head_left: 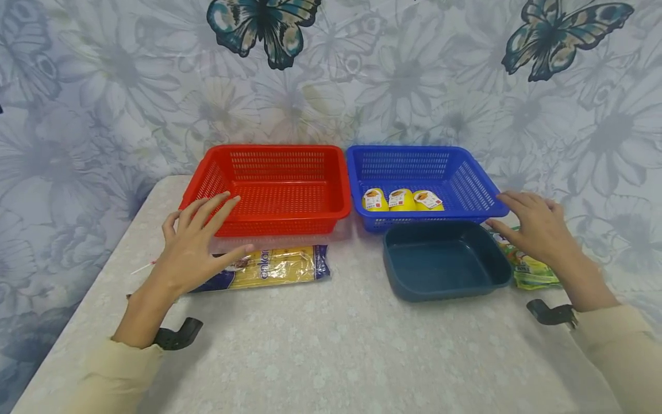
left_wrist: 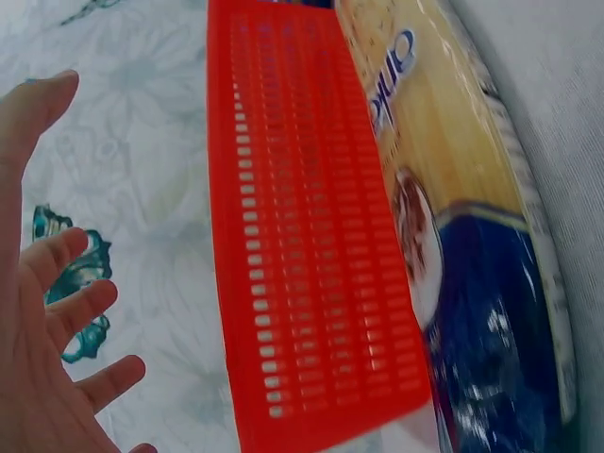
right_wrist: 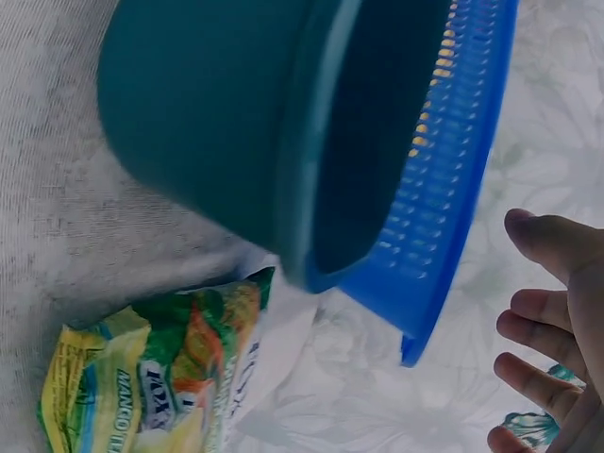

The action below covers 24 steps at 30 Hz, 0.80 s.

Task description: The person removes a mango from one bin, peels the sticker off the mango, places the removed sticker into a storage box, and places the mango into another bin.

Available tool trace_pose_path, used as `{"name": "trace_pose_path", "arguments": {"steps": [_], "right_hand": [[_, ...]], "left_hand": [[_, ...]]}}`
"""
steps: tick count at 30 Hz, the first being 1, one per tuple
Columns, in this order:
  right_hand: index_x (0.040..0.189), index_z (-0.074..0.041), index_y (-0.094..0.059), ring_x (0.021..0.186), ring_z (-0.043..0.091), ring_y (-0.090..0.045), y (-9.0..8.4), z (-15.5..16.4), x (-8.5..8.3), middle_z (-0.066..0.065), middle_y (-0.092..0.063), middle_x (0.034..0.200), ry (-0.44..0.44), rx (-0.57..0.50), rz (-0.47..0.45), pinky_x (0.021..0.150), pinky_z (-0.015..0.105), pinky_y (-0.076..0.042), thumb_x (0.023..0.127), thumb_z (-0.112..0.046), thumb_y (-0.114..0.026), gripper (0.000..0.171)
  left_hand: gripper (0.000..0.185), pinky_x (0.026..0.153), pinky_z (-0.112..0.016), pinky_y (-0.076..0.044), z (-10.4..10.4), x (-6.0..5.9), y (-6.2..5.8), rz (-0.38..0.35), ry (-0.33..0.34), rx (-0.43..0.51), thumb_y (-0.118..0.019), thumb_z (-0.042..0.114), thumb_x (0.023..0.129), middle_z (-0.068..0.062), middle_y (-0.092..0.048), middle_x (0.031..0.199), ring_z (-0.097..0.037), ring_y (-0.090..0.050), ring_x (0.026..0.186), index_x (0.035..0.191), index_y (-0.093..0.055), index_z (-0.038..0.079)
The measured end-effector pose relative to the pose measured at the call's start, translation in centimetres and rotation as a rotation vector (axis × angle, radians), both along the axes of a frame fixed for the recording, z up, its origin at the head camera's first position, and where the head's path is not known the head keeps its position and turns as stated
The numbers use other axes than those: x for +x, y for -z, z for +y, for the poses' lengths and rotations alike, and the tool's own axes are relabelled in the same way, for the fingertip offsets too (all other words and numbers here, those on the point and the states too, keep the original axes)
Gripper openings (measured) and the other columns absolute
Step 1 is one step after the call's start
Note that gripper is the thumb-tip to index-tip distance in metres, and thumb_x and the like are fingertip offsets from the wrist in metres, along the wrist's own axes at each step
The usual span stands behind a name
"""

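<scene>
My left hand (head_left: 192, 247) hovers with fingers spread over the near left corner of a red plastic basket (head_left: 279, 225). Below that hand lies a yellow and blue pasta packet (head_left: 281, 267), its left end partly hidden by the hand. On the other side, my right hand (head_left: 540, 230) is held with spread fingers near the right corner of a blue basket (head_left: 424, 150). Several yellow cups with white labels (head_left: 400, 199) sit in the blue basket. A dark teal tub (head_left: 447, 290) stands in front of it. Beside the tub lies a green and yellow packet (right_wrist: 151, 368), partly behind the right hand.
The baskets stand side by side against a wall with floral and butterfly print. A pale patterned cloth covers the table (head_left: 310, 351). A thin white stick with a pink end (head_left: 143, 267) lies left of the left hand.
</scene>
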State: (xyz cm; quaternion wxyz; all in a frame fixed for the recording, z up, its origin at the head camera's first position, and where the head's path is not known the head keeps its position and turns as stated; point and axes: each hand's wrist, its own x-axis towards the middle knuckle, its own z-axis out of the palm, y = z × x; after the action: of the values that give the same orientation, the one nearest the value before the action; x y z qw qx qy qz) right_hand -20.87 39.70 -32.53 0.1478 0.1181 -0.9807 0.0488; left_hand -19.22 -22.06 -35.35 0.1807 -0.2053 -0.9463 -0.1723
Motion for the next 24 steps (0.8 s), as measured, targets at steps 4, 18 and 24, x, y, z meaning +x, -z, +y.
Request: {"name": "trace_pose_path", "arguments": {"steps": [4, 18, 24], "right_hand": [[0.135, 0.004, -0.055, 0.129, 0.051, -0.039, 0.5, 0.6, -0.6, 0.029, -0.051, 0.137, 0.004, -0.003, 0.002, 0.094, 0.073, -0.025, 0.097, -0.037, -0.066, 0.057], [0.133, 0.002, -0.060, 0.126, 0.051, -0.043, 1.2, 2.2, -1.3, 0.030, -0.058, 0.131, 0.031, -0.008, -0.057, 0.091, 0.071, -0.026, 0.101, -0.040, -0.058, 0.052], [0.130, 0.000, -0.063, 0.121, 0.049, -0.048, 1.8, 2.1, -1.3, 0.027, -0.062, 0.127, 0.014, -0.004, -0.011, 0.088, 0.070, -0.029, 0.099, -0.032, -0.064, 0.045]], "left_hand": [[0.091, 0.104, -0.070, -0.011, 1.6, -0.6, -0.2, 0.021, 0.038, 0.018, -0.070, 0.058, 0.084, -0.002, -0.026, 0.162, -0.035, -0.022, 0.143, 0.159, -0.028, 0.030], [0.079, 0.107, -0.061, -0.019, 10.0, -3.6, -3.2, -0.042, 0.181, 0.093, -0.059, 0.065, 0.089, 0.003, -0.031, 0.159, -0.027, -0.023, 0.143, 0.156, -0.034, 0.033], [0.077, 0.106, -0.055, -0.024, 13.9, -5.5, -3.7, -0.078, 0.218, 0.112, -0.058, 0.067, 0.089, 0.002, -0.038, 0.154, -0.024, -0.029, 0.140, 0.153, -0.041, 0.029]]}}
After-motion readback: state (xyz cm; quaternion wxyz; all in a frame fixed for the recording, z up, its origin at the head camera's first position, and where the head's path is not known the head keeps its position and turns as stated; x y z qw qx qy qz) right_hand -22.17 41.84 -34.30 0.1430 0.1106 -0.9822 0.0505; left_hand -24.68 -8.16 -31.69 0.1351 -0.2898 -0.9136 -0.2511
